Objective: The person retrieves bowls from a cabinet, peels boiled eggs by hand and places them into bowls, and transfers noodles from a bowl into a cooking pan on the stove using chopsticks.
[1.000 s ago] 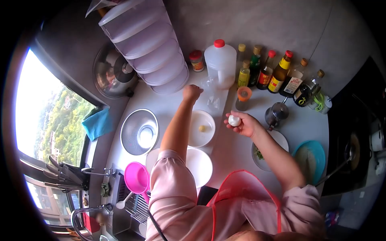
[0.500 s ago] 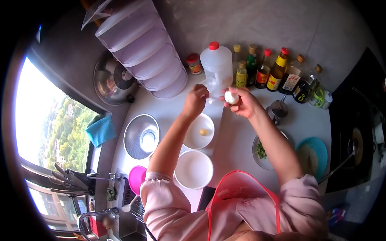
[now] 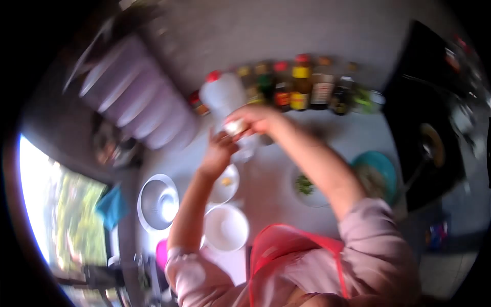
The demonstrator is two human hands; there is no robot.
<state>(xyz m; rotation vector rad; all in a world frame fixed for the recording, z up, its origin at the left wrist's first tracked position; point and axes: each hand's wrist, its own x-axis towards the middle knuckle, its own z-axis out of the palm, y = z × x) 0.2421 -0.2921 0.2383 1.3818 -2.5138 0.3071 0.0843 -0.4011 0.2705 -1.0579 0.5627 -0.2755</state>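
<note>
R hand [image 3: 255, 118] was closed round a white ball [image 3: 236, 127], held out at the fingertips over the bench [image 3: 266, 204], not sunk in the palm; prob. so most of its surface stayed exposed and nothing squashed it. Too blurred to tell if egg, dough or sth. else.

L hand [image 3: 221, 149] was just beside and a bit below the R hand, fingers raised twd. the ball. Can't tell if they touched it, or if they gripped anything, b/c of motion blur. Both hands met in front of the body, prob. so one could steady while the other did fine work.

Clear plastic item [image 3: 246, 148], poss. a bag, showed just under the R hand; shape unclear.

Nearer the body than the L hand: small white bowl [image 3: 234, 190] w/ a yellowish lump [image 3: 226, 181], then a larger white bowl [image 3: 226, 227]. Both within short reach, approx. under the work, prob. for easy access.

Metal strainer [image 3: 158, 203] was left of the L hand. Beyond the hands, red-capped jug [image 3: 222, 94] and sauce bottles [image 3: 302, 84] stood along the wall, prob. to keep out of the arms' way. Glass bowl w/ chopped greens [image 3: 304, 184] lay right of and nearer than the R hand.
</note>
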